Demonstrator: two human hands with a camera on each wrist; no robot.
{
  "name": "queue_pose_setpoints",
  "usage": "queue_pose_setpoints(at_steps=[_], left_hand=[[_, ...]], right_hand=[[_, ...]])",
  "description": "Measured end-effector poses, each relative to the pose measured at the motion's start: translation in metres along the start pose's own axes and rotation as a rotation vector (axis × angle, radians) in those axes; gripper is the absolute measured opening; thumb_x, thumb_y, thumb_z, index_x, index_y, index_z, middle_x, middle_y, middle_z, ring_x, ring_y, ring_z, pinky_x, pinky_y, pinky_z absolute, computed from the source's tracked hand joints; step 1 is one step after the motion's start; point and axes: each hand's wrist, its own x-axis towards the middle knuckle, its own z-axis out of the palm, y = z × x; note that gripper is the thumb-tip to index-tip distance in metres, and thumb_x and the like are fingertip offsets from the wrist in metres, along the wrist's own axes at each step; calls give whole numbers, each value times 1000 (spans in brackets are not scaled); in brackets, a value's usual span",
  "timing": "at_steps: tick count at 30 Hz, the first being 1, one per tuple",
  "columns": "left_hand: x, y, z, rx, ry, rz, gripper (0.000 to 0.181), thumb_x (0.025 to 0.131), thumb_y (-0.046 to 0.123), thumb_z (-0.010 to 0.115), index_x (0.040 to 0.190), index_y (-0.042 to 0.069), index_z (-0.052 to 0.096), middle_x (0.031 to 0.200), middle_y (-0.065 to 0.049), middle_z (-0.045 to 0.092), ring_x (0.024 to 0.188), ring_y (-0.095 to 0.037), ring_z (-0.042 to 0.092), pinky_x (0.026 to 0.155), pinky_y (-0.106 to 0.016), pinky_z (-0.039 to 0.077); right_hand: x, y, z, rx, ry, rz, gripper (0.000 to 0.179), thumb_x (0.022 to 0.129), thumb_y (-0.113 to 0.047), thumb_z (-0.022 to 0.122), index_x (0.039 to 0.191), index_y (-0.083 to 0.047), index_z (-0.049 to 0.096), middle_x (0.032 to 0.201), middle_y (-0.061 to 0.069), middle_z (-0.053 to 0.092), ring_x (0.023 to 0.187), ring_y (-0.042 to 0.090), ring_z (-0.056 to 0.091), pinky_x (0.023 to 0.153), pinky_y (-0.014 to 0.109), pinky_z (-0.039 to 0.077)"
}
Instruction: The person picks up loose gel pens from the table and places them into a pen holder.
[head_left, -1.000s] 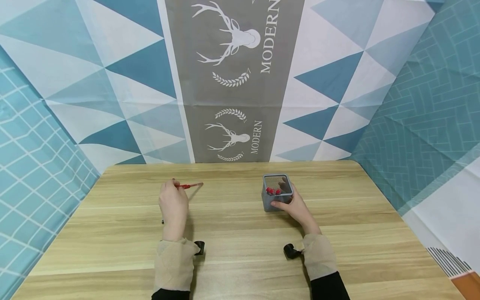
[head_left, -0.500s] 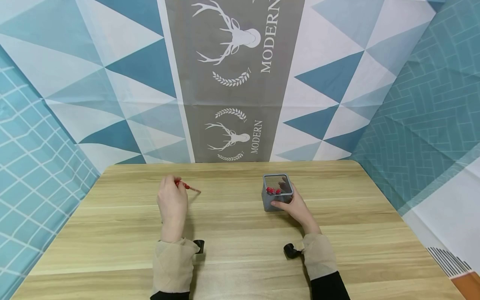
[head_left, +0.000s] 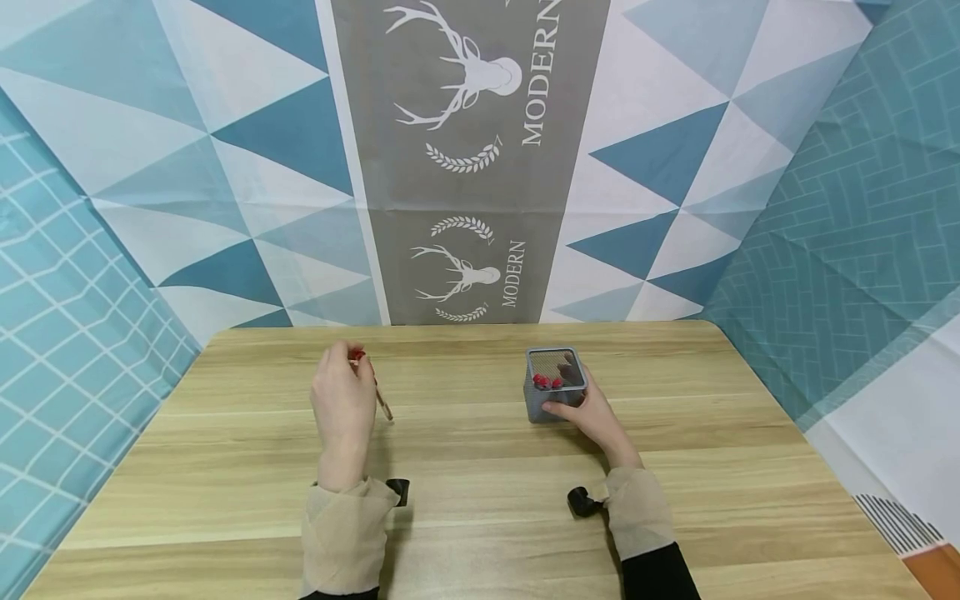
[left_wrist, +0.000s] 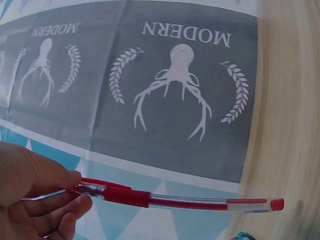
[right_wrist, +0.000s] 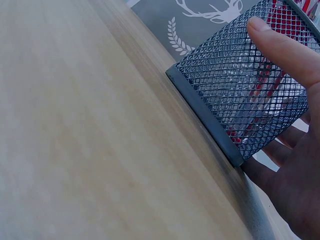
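Observation:
A red gel pen (left_wrist: pixel 190 202) with a clear barrel is pinched between the thumb and fingers of my left hand (head_left: pixel 343 400), above the left part of the table. In the left wrist view its gripped end shows a red clip beside the rubber grip, and the red plug end points away from the hand. On the right, a square grey mesh pen holder (head_left: pixel 542 407) stands upright on the table. My right hand (head_left: pixel 600 421) grips its side, thumb across the front wall in the right wrist view. Red pens (head_left: pixel 547 382) lean inside the holder.
The wooden table (head_left: pixel 465 467) reaches back to a patterned cloth (head_left: pixel 465 167) hanging behind it. A small teal and dark thing (left_wrist: pixel 244 236) shows at the bottom edge of the left wrist view, mostly cut off. Black wrist cameras (head_left: pixel 581 502) stick out from the sleeves.
The pen in my left hand has turned, its free end swinging from pointing right to pointing down toward the person. The left hand has shifted slightly up and left; the right hand and holder stay still.

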Motion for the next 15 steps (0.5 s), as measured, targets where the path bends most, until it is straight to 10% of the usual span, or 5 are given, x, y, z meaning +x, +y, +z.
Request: queue_pose_setpoints(at_steps=[15], left_hand=[[-1,14,-9,-40,-8,38,9,84,1,60,92,-2,62,84,-17,64,68,-28,63,58,-40,49]], right_hand=[[0,-1,0,17,-4,-2,88,75,-7,72,144,-9,18,142,24,30,133,38,26,106,55,20]])
